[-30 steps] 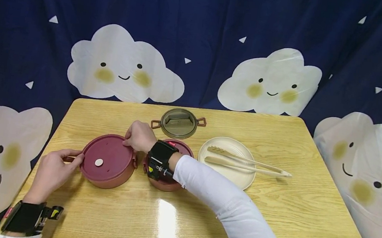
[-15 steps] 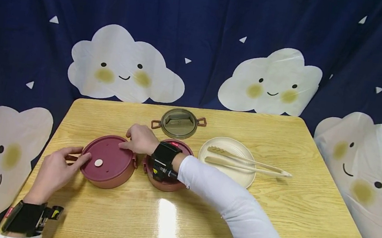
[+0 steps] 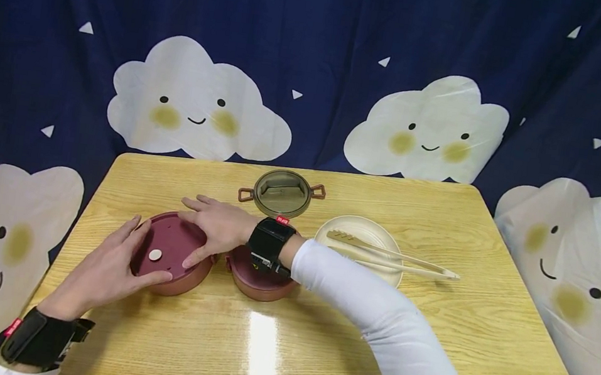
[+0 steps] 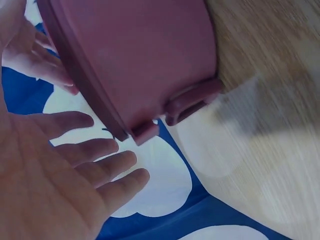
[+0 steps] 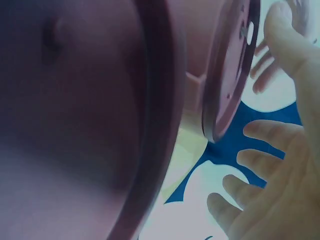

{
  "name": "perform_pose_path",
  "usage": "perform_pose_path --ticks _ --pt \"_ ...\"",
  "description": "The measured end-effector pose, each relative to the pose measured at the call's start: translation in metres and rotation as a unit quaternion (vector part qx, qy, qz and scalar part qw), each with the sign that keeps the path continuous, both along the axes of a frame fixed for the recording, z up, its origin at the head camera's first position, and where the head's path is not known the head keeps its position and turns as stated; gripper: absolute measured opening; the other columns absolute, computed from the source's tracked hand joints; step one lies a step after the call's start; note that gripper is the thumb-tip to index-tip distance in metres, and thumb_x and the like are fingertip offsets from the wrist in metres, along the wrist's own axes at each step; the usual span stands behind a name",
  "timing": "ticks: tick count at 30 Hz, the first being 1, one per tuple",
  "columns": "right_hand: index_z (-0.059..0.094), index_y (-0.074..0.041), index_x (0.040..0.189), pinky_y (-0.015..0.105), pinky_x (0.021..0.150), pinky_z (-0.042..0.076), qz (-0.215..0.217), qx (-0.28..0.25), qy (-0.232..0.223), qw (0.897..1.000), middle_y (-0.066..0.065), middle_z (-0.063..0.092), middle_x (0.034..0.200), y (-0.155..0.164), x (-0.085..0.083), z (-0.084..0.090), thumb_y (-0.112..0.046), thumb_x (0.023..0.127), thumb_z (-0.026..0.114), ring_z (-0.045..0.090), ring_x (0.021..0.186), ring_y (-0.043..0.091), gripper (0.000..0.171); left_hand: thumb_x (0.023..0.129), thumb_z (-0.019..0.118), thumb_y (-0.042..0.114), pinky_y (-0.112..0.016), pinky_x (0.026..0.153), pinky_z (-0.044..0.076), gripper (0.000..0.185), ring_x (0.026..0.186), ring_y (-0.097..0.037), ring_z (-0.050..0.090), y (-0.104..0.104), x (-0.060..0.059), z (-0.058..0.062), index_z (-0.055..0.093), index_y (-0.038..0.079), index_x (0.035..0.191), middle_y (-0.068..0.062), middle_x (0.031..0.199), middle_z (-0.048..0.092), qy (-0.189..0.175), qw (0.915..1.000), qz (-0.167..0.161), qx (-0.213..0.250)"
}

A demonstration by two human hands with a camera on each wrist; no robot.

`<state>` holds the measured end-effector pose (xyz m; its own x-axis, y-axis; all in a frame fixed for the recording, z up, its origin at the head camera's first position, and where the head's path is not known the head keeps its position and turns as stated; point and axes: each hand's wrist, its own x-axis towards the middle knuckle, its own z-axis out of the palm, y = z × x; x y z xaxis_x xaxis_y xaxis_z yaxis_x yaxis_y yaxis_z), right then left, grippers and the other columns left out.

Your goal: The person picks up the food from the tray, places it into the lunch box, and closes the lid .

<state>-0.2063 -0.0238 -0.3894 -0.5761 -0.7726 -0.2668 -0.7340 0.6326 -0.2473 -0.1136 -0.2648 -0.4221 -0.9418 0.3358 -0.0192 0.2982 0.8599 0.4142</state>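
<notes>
A maroon lidded pot with a small white knob on its flat lid stands at the left of the table. My left hand spreads over the lid's left side, thumb along the front rim. Over the lid's right side is my right hand, its fingers extended. In the left wrist view the left hand has straight fingers beside the pot and its side handle. The right wrist view shows the right hand with spread fingers, gripping nothing, near the lid.
A second maroon pot stands under my right wrist, partly hidden. Behind it lies a smoky see-through lid with two brown handles. To the right, tongs lie across a cream plate. A blue cloud-print curtain borders the table.
Both hands have gone from fingertips at the lid's edges to spread fingers over its two sides. The left hand has moved forward and right; the lidded pot stays in place.
</notes>
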Motion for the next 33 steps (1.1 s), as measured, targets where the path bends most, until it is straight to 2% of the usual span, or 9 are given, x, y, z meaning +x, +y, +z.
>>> perform_pose_path --ticks 5,10,15,20,24,33 --pt "0.023 -0.016 0.169 0.035 0.134 0.019 0.006 0.026 -0.014 1.0 0.009 0.007 0.18 -0.006 0.006 -0.005 -0.073 0.084 0.075 0.012 0.167 0.029 0.115 0.084 0.077 0.07 -0.075 0.113 0.037 0.119 0.147 -0.064 0.034 -0.002 -0.002 -0.006 0.03 -0.007 0.162 -0.041 0.166 0.024 -0.001 0.9998 -0.008 -0.019" --pt "0.022 -0.013 0.169 0.029 0.133 0.02 -0.01 0.024 -0.039 0.999 0.007 0.008 0.18 -0.01 0.007 -0.009 -0.068 0.083 0.079 0.013 0.167 0.022 0.117 0.087 0.072 0.071 -0.073 0.117 0.035 0.123 0.154 -0.058 0.028 -0.002 -0.002 -0.012 0.019 -0.01 0.164 -0.039 0.17 0.018 -0.017 0.9995 -0.006 -0.027" --pt "0.022 -0.011 0.169 0.026 0.132 0.021 -0.021 0.021 -0.058 0.998 0.005 0.008 0.18 -0.01 0.007 -0.012 -0.066 0.083 0.079 0.015 0.166 0.016 0.116 0.09 0.069 0.071 -0.071 0.118 0.034 0.124 0.157 -0.055 0.024 -0.001 -0.002 -0.018 0.01 -0.008 0.166 -0.036 0.172 0.012 -0.024 0.9995 -0.003 -0.022" --pt "0.022 -0.012 0.169 0.026 0.131 0.024 -0.023 0.029 -0.055 0.998 0.004 0.007 0.18 -0.01 0.007 -0.012 -0.066 0.083 0.079 0.015 0.166 0.014 0.116 0.089 0.069 0.072 -0.071 0.118 0.034 0.126 0.157 -0.054 0.024 0.0 -0.002 -0.02 0.008 -0.007 0.166 -0.035 0.172 0.011 -0.026 0.9993 0.002 -0.026" --pt "0.024 -0.014 0.169 0.026 0.129 0.029 -0.027 0.043 -0.037 0.998 0.002 0.01 0.18 -0.013 0.008 -0.012 -0.069 0.081 0.08 0.017 0.165 0.013 0.118 0.087 0.07 0.075 -0.071 0.118 0.034 0.129 0.156 -0.055 0.027 0.002 -0.001 -0.018 0.011 -0.008 0.165 -0.036 0.172 0.015 -0.024 0.9993 0.008 -0.029" --pt "0.025 -0.018 0.169 0.026 0.126 0.035 -0.035 0.075 -0.008 0.997 -0.002 0.011 0.18 -0.017 0.01 -0.011 -0.077 0.077 0.077 0.02 0.164 0.009 0.121 0.082 0.069 0.081 -0.07 0.119 0.034 0.135 0.154 -0.055 0.031 0.003 0.0 -0.015 0.015 -0.011 0.164 -0.038 0.168 0.022 -0.012 0.9987 0.014 -0.049"
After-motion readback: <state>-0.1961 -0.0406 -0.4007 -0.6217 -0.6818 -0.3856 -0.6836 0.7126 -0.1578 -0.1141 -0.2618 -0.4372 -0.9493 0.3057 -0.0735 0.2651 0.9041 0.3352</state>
